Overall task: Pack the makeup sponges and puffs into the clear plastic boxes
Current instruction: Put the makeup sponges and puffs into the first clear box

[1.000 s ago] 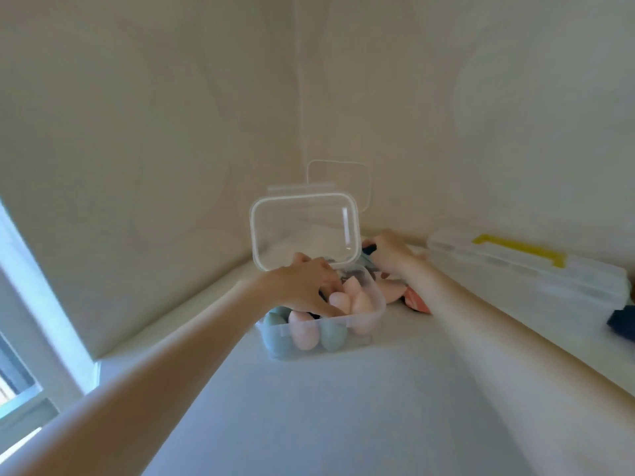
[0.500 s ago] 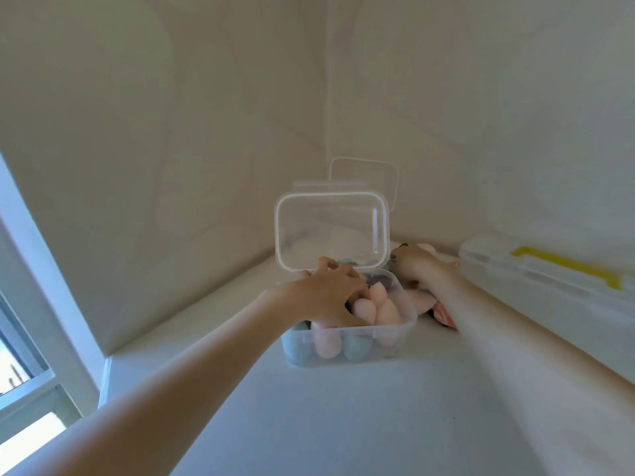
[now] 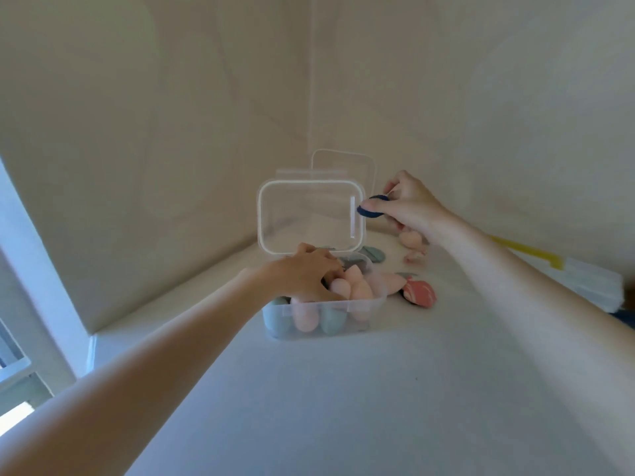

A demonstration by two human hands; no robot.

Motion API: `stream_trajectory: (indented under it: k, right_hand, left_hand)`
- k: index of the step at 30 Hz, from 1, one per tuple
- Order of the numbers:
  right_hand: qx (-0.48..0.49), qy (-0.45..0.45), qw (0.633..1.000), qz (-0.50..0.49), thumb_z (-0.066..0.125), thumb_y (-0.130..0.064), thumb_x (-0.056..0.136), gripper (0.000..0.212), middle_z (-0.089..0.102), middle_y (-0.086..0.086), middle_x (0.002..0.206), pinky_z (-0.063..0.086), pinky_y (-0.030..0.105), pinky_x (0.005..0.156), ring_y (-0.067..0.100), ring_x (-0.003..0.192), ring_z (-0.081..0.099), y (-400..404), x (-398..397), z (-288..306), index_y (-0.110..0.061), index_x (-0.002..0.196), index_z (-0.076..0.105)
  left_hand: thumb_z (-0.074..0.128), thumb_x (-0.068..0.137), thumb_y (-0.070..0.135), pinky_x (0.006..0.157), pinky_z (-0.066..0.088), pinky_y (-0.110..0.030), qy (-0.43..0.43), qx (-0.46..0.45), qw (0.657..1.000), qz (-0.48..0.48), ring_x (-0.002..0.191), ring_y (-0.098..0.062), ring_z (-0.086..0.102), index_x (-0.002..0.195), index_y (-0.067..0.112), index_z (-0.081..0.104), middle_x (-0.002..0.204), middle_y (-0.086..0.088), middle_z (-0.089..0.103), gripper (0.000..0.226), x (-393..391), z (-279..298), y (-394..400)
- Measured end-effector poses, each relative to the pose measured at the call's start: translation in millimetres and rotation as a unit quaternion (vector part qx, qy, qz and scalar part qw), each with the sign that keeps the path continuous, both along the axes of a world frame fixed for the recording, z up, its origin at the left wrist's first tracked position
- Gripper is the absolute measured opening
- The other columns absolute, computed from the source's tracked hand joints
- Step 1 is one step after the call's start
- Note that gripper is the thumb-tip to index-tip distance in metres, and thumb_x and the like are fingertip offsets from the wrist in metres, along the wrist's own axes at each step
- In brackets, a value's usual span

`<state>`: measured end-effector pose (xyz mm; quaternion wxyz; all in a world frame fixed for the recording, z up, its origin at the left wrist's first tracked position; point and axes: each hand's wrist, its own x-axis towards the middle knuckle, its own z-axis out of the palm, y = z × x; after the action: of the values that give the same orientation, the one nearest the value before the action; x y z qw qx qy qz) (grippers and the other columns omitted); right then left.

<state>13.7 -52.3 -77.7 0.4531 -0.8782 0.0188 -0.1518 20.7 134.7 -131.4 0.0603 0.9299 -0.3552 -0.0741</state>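
Already the small clear plastic box (image 3: 324, 312) near the corner of the white table (image 3: 343, 400) is close to full: pink and teal egg-shaped makeup sponges (image 3: 338, 290) stand packed along its front wall and rise above its rim, and its hinged clear lid (image 3: 311, 216) stands upright behind them. The left hand (image 3: 305, 274) rests on top of this load, fingers curled over the pink sponges, pressing or steadying them; whether it actually grips one I cannot tell. The right hand (image 3: 410, 204) pinches a round dark blue puff (image 3: 372, 207) between thumb and fingertips, held in the air just beside the lid's right edge. Still unpacked on the table to the right of the box lie a red patterned puff (image 3: 419, 293), a flat pink puff (image 3: 390, 281), a teal piece (image 3: 372, 252) and some pale pink ones (image 3: 410, 239) farther back. So I judge the job well over halfway for this box, with a handful left. Half a second ago the right hand was down among that loose pile; now it has come up carrying the blue puff, while the left hand has stayed on the sponges.
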Motion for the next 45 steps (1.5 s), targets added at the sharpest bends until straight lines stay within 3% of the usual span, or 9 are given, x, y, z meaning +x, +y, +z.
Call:
stream_trajectory:
  k: [5, 9, 12, 18, 26, 30, 34, 39, 45]
  right_hand:
    - [-0.175, 0.223, 0.937, 0.205, 0.072, -0.015, 0.082, 0.016, 0.064, -0.004, 0.077, 0.044, 0.018, 0.055, 0.013, 0.067, 0.055, 19, -39, 7, -0.017, 0.09, 0.058]
    - [-0.309, 0.236, 0.903, 0.182, 0.075, -0.024, 0.078, 0.014, 0.057, -0.012, 0.073, 0.041, 0.02, 0.065, 0.011, 0.077, 0.053, 34, -42, -8, -0.026, 0.071, 0.063]
    - [-0.387, 0.261, 0.871, 0.152, 0.071, -0.031, 0.081, 0.006, 0.054, -0.016, 0.072, 0.035, 0.017, 0.057, 0.006, 0.07, 0.048, 46, -47, -8, -0.026, 0.081, 0.068]
    - [-0.486, 0.263, 0.822, 0.14, 0.066, -0.021, 0.083, 0.026, 0.045, -0.001, 0.062, 0.031, 0.022, 0.048, 0.013, 0.057, 0.041, 68, -36, -20, -0.012, 0.066, 0.049]
    - [-0.344, 0.224, 0.895, 0.176, 0.065, -0.034, 0.085, 0.021, 0.067, -0.006, 0.074, 0.05, 0.03, 0.078, 0.014, 0.077, 0.061, 58, -44, 4, -0.023, 0.068, 0.068]
    - [-0.4, 0.257, 0.863, 0.171, 0.052, -0.039, 0.094, 0.033, 0.056, -0.006, 0.069, 0.038, 0.018, 0.057, 0.012, 0.067, 0.051, 64, -50, -2, -0.017, 0.071, 0.062]
    - [-0.447, 0.291, 0.826, 0.181, 0.036, -0.027, 0.102, 0.032, 0.053, 0.003, 0.082, 0.033, 0.017, 0.055, 0.016, 0.071, 0.047, 75, -48, -11, -0.005, 0.108, 0.059]
    - [-0.475, 0.304, 0.811, 0.156, 0.036, -0.025, 0.102, 0.027, 0.045, 0.0, 0.073, 0.032, 0.02, 0.054, 0.011, 0.063, 0.041, 80, -41, -17, -0.008, 0.106, 0.056]
    - [-0.23, 0.19, 0.952, 0.068, 0.036, -0.005, 0.094, 0.027, 0.074, 0.011, 0.083, 0.054, 0.035, 0.089, 0.015, 0.067, 0.072, 49, -48, 0, -0.005, 0.088, 0.061]
  left_hand:
    - [0.056, 0.085, 0.043, 0.101, 0.035, -0.034, 0.006, -0.032, 0.999, -0.004, 0.113, -0.021, 0.036, 0.105, 0.021, 0.059, 0.111, -0.002, 0.06, 0.03, 2, -3, 3]
    - [0.058, 0.086, 0.037, 0.091, 0.035, -0.028, 0.01, -0.045, 0.999, 0.007, 0.116, -0.02, 0.035, 0.115, 0.02, 0.059, 0.116, 0.0, 0.06, 0.034, -3, 0, 3]
    - [0.057, 0.087, 0.035, 0.084, 0.031, -0.025, -0.003, -0.036, 0.999, -0.004, 0.116, -0.025, 0.041, 0.114, 0.016, 0.059, 0.116, -0.005, 0.061, 0.033, -5, 3, 2]
    - [0.054, 0.085, 0.036, 0.071, 0.037, -0.027, -0.023, -0.021, 1.0, -0.006, 0.093, -0.024, 0.051, 0.079, 0.021, 0.055, 0.098, -0.008, 0.063, 0.016, -4, 1, -1]
    - [0.049, 0.09, 0.041, 0.07, 0.033, -0.029, -0.028, -0.01, 1.0, -0.007, 0.082, -0.022, 0.04, 0.061, 0.024, 0.036, 0.075, -0.002, 0.045, 0.036, -8, 3, -1]
    - [0.048, 0.09, 0.036, 0.068, 0.032, -0.025, -0.044, -0.003, 0.999, -0.014, 0.088, -0.024, 0.04, 0.061, 0.027, 0.031, 0.072, 0.001, 0.041, 0.036, -9, 2, -3]
    - [0.052, 0.09, 0.035, 0.072, 0.031, -0.028, -0.035, -0.009, 0.999, -0.013, 0.089, -0.023, 0.037, 0.057, 0.023, 0.033, 0.067, 0.004, 0.036, 0.04, -9, 2, -4]
    - [0.05, 0.091, 0.036, 0.076, 0.033, -0.029, -0.026, -0.002, 1.0, -0.013, 0.1, -0.027, 0.043, 0.072, 0.016, 0.045, 0.07, 0.003, 0.039, 0.028, -7, 0, -4]
    - [0.061, 0.086, 0.038, 0.096, 0.039, -0.029, 0.049, -0.115, 0.992, 0.02, 0.107, -0.014, 0.05, 0.113, 0.02, 0.062, 0.11, 0.008, 0.054, 0.032, -5, 14, 13]
